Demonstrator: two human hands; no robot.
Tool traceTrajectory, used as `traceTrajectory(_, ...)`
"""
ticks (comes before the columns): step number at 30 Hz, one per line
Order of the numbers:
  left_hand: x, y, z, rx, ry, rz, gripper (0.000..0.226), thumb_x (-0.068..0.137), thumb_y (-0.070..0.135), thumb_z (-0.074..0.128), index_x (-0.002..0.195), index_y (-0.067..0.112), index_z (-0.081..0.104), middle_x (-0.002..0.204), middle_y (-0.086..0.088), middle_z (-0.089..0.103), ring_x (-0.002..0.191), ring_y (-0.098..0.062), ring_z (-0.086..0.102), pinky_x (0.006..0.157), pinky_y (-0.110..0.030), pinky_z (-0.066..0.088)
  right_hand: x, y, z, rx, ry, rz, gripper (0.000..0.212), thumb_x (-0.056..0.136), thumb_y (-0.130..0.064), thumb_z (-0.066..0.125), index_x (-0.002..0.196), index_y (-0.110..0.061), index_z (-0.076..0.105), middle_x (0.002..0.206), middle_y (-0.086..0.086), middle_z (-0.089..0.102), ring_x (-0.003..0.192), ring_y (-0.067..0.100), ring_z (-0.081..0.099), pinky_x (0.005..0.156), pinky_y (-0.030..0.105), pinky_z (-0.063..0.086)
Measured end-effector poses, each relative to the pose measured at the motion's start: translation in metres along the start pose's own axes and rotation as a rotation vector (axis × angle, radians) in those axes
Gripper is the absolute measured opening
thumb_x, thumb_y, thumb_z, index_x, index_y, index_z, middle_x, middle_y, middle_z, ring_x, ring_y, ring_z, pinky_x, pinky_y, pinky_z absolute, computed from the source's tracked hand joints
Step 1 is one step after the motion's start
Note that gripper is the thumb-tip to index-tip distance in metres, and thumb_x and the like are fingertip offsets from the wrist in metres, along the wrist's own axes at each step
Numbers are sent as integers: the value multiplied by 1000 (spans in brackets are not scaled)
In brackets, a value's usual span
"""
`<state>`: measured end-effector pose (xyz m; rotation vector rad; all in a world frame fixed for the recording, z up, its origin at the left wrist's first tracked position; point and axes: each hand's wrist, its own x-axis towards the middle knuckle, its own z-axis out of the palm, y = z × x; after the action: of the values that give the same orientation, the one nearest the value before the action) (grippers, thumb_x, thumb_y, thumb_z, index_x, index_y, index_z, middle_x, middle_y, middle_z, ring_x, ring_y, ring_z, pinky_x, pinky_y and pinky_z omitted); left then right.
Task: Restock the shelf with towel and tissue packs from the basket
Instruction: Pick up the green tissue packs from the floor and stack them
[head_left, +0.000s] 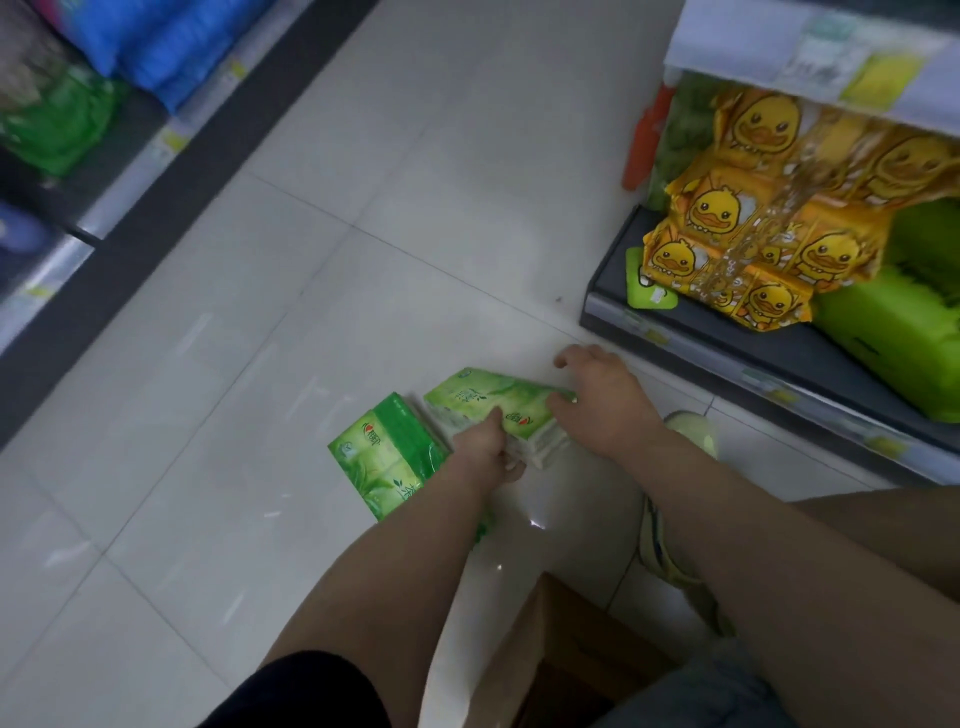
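Green pack (488, 402): lies on the tiled floor (260, 364), held at two points.
Second pack (379, 457): on the floor just beside the first, partly under the left forearm.
Left hand (485, 447): fingers curled round the green pack's near edge.
Right hand (605, 400): clasps its right end.
Shelf (727, 332): near, to the right; bottom board carries yellow duck packs (727, 234).
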<state>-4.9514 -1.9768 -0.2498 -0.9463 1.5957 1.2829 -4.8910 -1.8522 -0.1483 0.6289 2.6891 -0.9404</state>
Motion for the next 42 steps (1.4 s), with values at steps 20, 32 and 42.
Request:
traceTrajectory(20, -137, 139, -22, 109, -395, 320, 23, 85, 35, 50, 71, 19, 59, 57, -1, 61, 57, -19, 57, 53, -18, 39, -22, -25, -148, -265, 225, -137, 55, 86, -18, 58, 138, -15, 40, 131, 10, 47, 124, 30, 39, 98, 40, 39)
traceTrajectory(32, -213, 166, -13, 89, -691, 344, 31, 68, 26, 44, 78, 3, 63, 66, -16, 60, 43, -21, 55, 44, -15, 44, -59, -32, -203, -473, 344, -287, 87, 75, -32, 71, 147, -23, 23, 148, 3, 32, 133, 25, 34, 105, 38, 36)
traceTrajectory(42, -269, 179, 6, 133, -879, 422, 39, 78, 48, 56, 77, 11, 70, 74, -13, 65, 55, -24, 61, 51, -22, 50, -83, -44, -248, -524, 567, -371, 49, 81, -44, 65, 115, -16, 43, 114, 4, 56, 106, 27, 51, 86, 37, 33)
